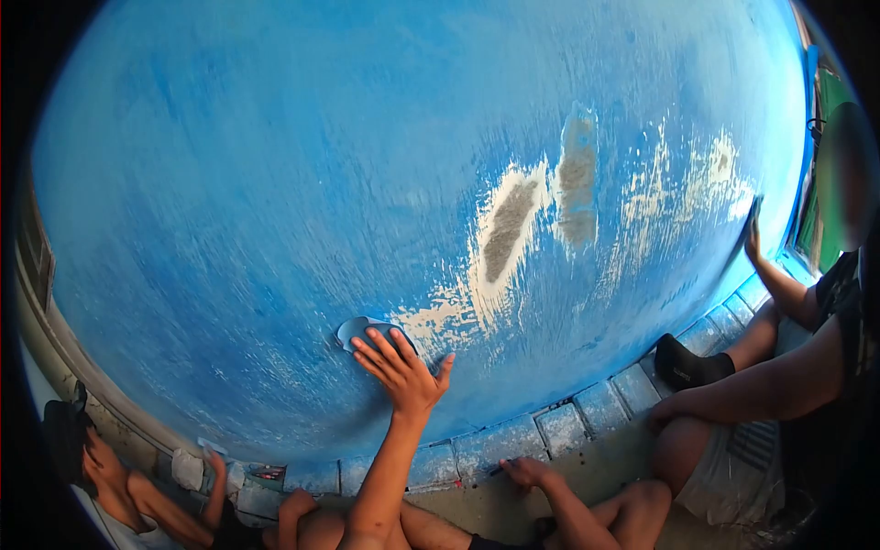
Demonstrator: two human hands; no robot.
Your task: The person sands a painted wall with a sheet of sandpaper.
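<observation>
My left hand (pixel 401 371) presses a grey-blue sheet of sandpaper (pixel 356 332) flat against the blue painted wall (pixel 302 183). Its fingers lie over the sheet and the thumb sticks out to the right. Just right of the sheet, the paint is scuffed through to white, with a bare grey patch (pixel 510 229) farther up. My right hand (pixel 526 473) is low by the stone ledge (pixel 500 446), fingers curled. Whether something small is in it I cannot make out.
At right a co-worker sits with a hand (pixel 753 240) against the wall near another scuffed area. A second person crouches at lower left, one hand (pixel 216 460) at the wall's foot. A black shoe (pixel 694 363) rests by the ledge. A second grey patch (pixel 577 174) shows higher up.
</observation>
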